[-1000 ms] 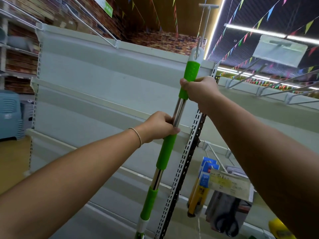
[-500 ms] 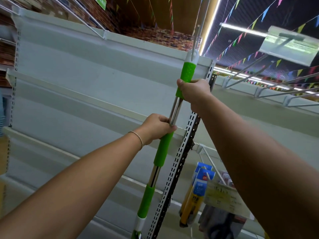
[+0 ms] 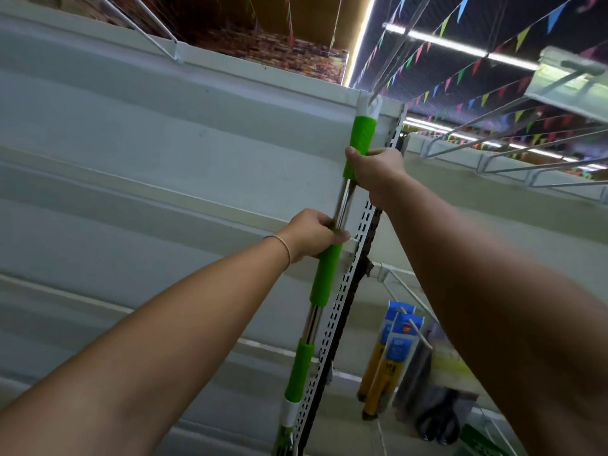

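Item under handling: long pole [image 3: 324, 278] with steel shaft and green sleeves; white cap [image 3: 368, 105] at its top end.
Pole position: held nearly upright, leaning slightly right toward the top; it stands in front of the grey shelving panel [image 3: 164, 143] and just beside the perforated upright [image 3: 345, 291]; lower end runs out of the bottom of the frame.
Pole top: white cap sits level with the upper edge of the shelving; a thin wire rod [image 3: 388, 65] rises from that spot; whether cap and rod are engaged cannot be told owing to blur.
Left hand [image 3: 312, 233]: placed at the junction of bare steel and the middle green sleeve; fingers [image 3: 324, 222] wrapped round the pole, thumb across the front; a thin bracelet [image 3: 286, 246] on the wrist.
Right hand [image 3: 378, 174]: higher up, at the lower end of the top green sleeve; fingers [image 3: 355, 159] curled round the sleeve in a firm grip.
Arms: both raised and extended upward; bare steel shows between the two hands.
Surroundings: blue-and-yellow hanging packs [image 3: 399, 337] at lower right, well apart from the hands; coloured bunting [image 3: 460, 74] and a strip light [image 3: 437, 39] overhead.
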Motion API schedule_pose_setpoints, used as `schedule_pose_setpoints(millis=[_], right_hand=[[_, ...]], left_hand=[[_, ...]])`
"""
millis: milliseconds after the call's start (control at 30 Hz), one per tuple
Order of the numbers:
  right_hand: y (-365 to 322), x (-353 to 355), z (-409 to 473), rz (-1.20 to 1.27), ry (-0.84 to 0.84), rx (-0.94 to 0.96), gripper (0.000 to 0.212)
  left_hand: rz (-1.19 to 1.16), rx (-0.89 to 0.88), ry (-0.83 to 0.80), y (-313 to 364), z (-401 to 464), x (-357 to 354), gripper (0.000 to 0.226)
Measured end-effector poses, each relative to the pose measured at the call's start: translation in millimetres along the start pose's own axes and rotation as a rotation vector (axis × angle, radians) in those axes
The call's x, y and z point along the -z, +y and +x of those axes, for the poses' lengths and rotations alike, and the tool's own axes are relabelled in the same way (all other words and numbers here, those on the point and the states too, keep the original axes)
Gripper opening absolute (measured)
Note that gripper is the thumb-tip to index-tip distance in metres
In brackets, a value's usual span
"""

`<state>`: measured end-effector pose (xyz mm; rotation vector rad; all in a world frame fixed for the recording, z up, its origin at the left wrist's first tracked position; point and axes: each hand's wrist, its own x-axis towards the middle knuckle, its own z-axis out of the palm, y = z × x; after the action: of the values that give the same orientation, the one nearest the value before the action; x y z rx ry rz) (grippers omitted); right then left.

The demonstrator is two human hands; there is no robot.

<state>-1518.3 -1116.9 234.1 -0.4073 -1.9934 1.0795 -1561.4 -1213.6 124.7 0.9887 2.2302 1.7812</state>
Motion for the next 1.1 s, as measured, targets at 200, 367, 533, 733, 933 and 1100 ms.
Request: schedule_pose_setpoints(millis=[200,367,533,733,933,1100], right_hand=[[12,11,-19,-0.151,0.014,-0.009,0.033],[24,35,-46,-0.178,0.021,-0.021,0.043],[19,80,-74,-0.207,0.054,0.029,0.035],[24,164,-111,-0.351,0.171,0.073,0.032],[42,270,-162,-0.513,0.308,0.101,0.027],[70,379,-213,-0.599,0.379,0.064,0.030]], left_hand=[[0.343,-0.086,0.042,3,-16,12,0.051],[0.530,-0.352,0.216,20,-41,15,0.027],[0.370,-0.343,0.121,48,-60,1,0.020],[0.281,-0.387,-0.020,94,-86,-46,0.025],[0.164,-0.524,-0.167,147,-128,-135,0.028],[0.128,-0.625,-0.262,186,-175,-229,0.029]])
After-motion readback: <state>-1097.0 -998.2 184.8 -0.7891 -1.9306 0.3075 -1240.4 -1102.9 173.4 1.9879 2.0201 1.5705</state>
